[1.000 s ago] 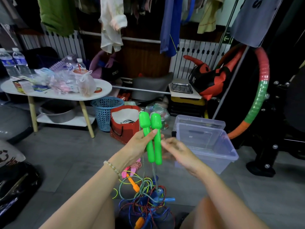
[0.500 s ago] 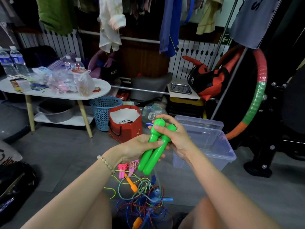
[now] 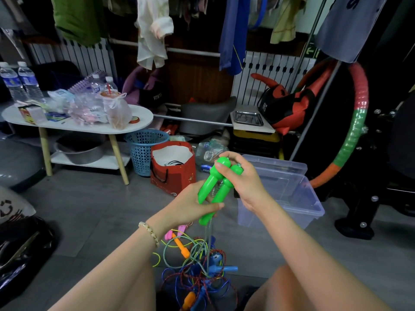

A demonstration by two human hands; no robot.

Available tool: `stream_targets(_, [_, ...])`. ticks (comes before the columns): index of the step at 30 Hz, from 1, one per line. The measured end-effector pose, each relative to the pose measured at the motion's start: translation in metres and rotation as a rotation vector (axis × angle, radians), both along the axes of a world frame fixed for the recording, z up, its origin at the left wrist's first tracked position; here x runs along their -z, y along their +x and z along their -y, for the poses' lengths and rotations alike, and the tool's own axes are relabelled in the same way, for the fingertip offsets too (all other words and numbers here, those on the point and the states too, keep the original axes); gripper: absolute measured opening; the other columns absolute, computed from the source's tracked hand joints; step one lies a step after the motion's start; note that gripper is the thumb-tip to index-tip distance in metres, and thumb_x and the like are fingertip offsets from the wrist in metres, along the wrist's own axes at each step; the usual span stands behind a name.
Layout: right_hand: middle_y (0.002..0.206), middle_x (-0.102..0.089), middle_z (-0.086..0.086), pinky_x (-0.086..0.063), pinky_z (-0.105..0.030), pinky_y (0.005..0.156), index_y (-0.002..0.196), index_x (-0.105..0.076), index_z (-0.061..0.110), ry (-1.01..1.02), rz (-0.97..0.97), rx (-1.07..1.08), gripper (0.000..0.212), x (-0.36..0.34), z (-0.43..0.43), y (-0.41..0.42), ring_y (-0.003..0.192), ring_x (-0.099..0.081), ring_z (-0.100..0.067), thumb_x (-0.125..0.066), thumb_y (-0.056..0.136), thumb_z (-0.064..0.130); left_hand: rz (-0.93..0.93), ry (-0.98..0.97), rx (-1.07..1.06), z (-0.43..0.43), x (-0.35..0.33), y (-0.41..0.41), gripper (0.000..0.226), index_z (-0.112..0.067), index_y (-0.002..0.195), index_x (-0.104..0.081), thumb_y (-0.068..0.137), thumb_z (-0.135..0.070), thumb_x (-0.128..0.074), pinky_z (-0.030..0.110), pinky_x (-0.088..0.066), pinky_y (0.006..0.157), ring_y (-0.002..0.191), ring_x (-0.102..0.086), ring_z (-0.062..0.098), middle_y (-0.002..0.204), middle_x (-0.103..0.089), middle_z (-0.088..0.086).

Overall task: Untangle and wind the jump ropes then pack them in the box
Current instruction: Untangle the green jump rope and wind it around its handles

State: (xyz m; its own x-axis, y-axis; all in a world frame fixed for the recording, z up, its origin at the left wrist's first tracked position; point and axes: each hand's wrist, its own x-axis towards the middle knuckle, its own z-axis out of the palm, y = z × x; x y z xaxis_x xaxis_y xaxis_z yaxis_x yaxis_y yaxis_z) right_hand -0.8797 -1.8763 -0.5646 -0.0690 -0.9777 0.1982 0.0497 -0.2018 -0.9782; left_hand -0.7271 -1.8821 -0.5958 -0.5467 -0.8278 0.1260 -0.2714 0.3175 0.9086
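Gripping the green handles (image 3: pixel 216 190) near the box (image 3: pixel 315 211) with left hand (image 3: pixel 190 206) and right hand (image 3: pixel 243 182), fingers curled round, maybe pulling knots tighter by tugging the cord (image 3: pixel 207 241) dangling into the pile (image 3: pixel 202 277).

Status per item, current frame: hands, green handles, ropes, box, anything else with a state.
left hand: grips the lower ends of the green handles.
right hand: grips their knob ends.
green handles: held side by side, tilted, cord hanging down into the rope pile.
rope pile: tangled, on the floor.
clear box: open, no lid on, on the floor.
red bag: upright, top open.
blue basket: upright.
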Motion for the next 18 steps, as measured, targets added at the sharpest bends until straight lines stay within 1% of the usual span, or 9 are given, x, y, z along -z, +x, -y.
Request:
stream_targets(2, [0.087,-0.065,0.002,-0.053,-0.022,0.071,0.098,-0.060,0.016,-0.004,-0.003,-0.019,0.021,-0.001,0.000,-0.001,0.076,-0.064,-0.006,-0.069,0.081,0.007,0.029,0.004,0.017,0.000,-0.001,0.001,0.021,-0.013,0.088,-0.054,0.081,-0.019,-0.073,0.048,-0.054,0.077,0.075,-0.069,0.026,0.087,-0.069,0.020])
stream_targets(4, [0.090,-0.065,0.000,-0.053,-0.023,0.073,0.096,-0.061,0.018,-0.022,-0.021,-0.030,0.021,-0.001,0.000,-0.001,0.079,-0.063,-0.009,-0.070,0.081,0.007,0.048,0.038,0.047,0.000,-0.002,0.002,0.024,-0.010,0.092,-0.053,0.082,-0.019,-0.072,0.047,-0.056,0.077,0.078,-0.070,0.028,0.089,-0.070,0.019])
stream_targets(7, [0.092,-0.065,-0.003,-0.053,-0.026,0.077,0.096,-0.061,0.018,-0.036,0.002,-0.011,0.024,0.001,0.000,0.001,0.084,-0.064,-0.014,-0.072,0.078,0.006,-0.065,0.157,0.110,-0.001,-0.005,0.002,0.029,-0.011,0.108,-0.047,0.086,-0.006,-0.066,0.032,-0.058,0.070,0.074,-0.071,0.021,0.091,-0.068,0.015])
stream_targets(8, [0.094,-0.065,-0.004,-0.054,-0.028,0.079,0.097,-0.061,0.018,-0.025,0.042,-0.006,0.027,0.003,0.001,0.001,0.087,-0.064,-0.017,-0.074,0.076,0.006,-0.101,0.194,0.128,-0.002,-0.006,0.002,0.031,-0.010,0.111,-0.045,0.088,-0.003,-0.063,0.027,-0.057,0.065,0.071,-0.070,0.016,0.091,-0.066,0.012])
stream_targets(10, [0.098,-0.066,-0.007,-0.054,-0.034,0.081,0.100,-0.062,0.018,0.030,0.207,-0.035,0.035,0.007,0.001,0.000,0.094,-0.064,-0.025,-0.077,0.070,0.008,-0.115,0.235,0.160,-0.004,-0.007,0.001,0.026,-0.013,0.108,-0.041,0.091,-0.002,-0.058,0.020,-0.053,0.059,0.068,-0.069,0.009,0.090,-0.064,0.009])
stream_targets(12, [0.099,-0.067,-0.007,-0.055,-0.036,0.079,0.107,-0.060,0.020,0.101,0.396,-0.074,0.043,0.012,0.000,0.000,0.094,-0.065,-0.026,-0.074,0.068,0.009,-0.112,0.272,0.176,-0.005,-0.006,-0.001,0.021,-0.017,0.105,-0.039,0.094,-0.007,-0.053,0.021,-0.053,0.057,0.068,-0.069,0.012,0.089,-0.064,0.008])
stream_targets(14, [0.099,-0.067,-0.008,-0.057,-0.037,0.079,0.117,-0.054,0.019,0.140,0.506,-0.105,0.052,0.017,-0.001,0.004,0.094,-0.066,-0.028,-0.070,0.069,0.009,-0.130,0.306,0.175,-0.004,-0.006,-0.003,0.020,-0.015,0.109,-0.038,0.095,-0.010,-0.051,0.025,-0.054,0.058,0.067,-0.068,0.015,0.087,-0.064,0.006])
stream_targets(16, [0.107,-0.066,-0.014,-0.057,-0.039,0.078,0.128,-0.046,0.022,0.140,0.497,-0.111,0.068,0.020,-0.002,0.006,0.095,-0.066,-0.033,-0.072,0.067,0.009,-0.146,0.349,0.188,-0.004,-0.007,-0.005,0.020,-0.014,0.111,-0.039,0.096,-0.012,-0.051,0.026,-0.055,0.061,0.066,-0.066,0.013,0.086,-0.062,0.004])
stream_targets(18, [0.113,-0.066,-0.016,-0.056,-0.040,0.078,0.133,-0.041,0.032,0.110,0.382,-0.077,0.079,0.019,-0.004,0.007,0.094,-0.068,-0.035,-0.076,0.065,0.011,-0.149,0.417,0.225,-0.006,-0.007,-0.006,0.013,-0.017,0.108,-0.044,0.096,-0.013,-0.049,0.028,-0.057,0.066,0.068,-0.065,0.012,0.086,-0.060,0.003])
